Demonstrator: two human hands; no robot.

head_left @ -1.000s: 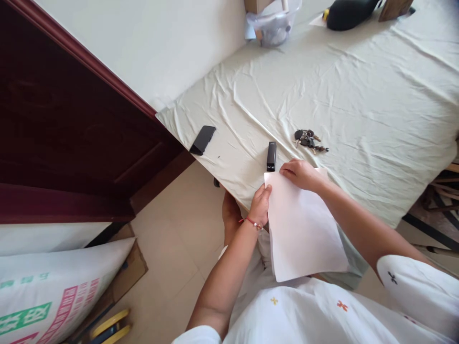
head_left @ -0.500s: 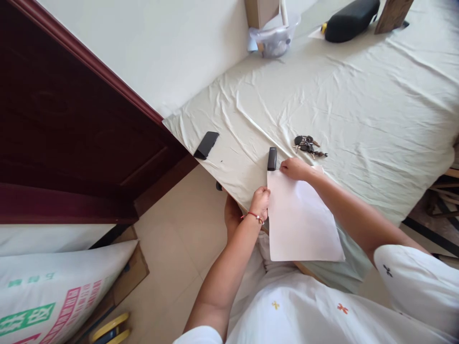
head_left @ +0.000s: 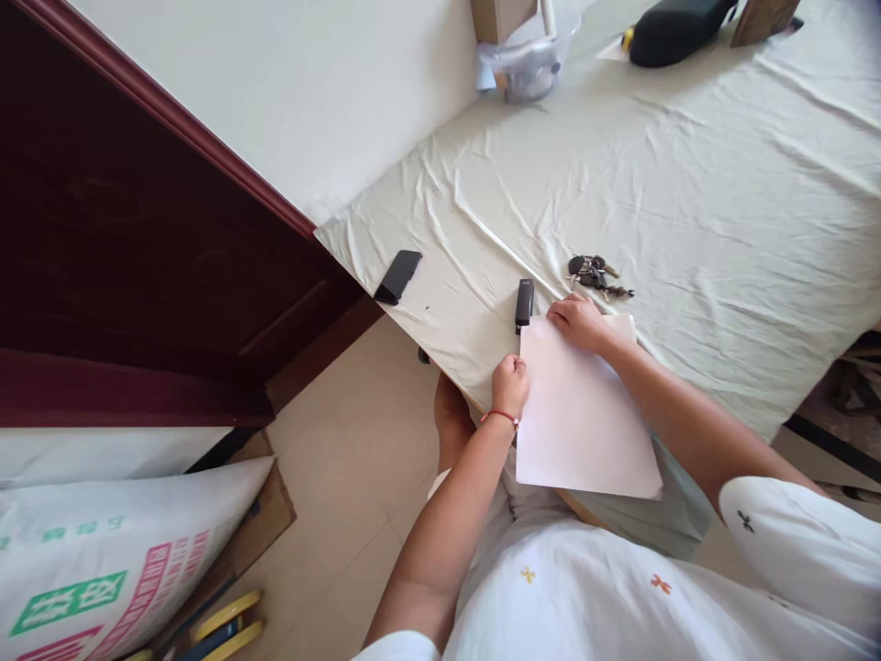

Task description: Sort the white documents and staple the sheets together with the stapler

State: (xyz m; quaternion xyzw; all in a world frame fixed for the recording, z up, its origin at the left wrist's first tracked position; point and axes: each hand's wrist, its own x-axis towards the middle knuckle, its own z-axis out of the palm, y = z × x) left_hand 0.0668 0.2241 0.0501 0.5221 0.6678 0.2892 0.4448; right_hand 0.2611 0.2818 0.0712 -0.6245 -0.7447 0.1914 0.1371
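White paper [head_left: 585,413], perhaps several sheets, lies over the table's near edge with its lower part hanging above my lap. My left hand [head_left: 510,386] is closed on the paper's left edge, below its upper left corner. At the top edge, my right hand [head_left: 578,321] holds the paper with curled fingers, its fingertips partly hidden. A small black stapler [head_left: 524,303] stands at the upper left corner, its lower end meeting or slightly overlapping the paper; I cannot tell whether the corner is inside it. Neither hand is on the stapler.
A bunch of keys [head_left: 596,275] lies beyond my right hand. A black wedge-shaped object [head_left: 399,277] rests by the table's left edge. At the back are a clear plastic tub [head_left: 527,73] and a black case [head_left: 678,35]. A printed white sack [head_left: 124,551] lies on the floor at left.
My right hand has slid a little to the right along the top edge, away from the stapler. The left hand keeps its hold. The view has shifted slightly.
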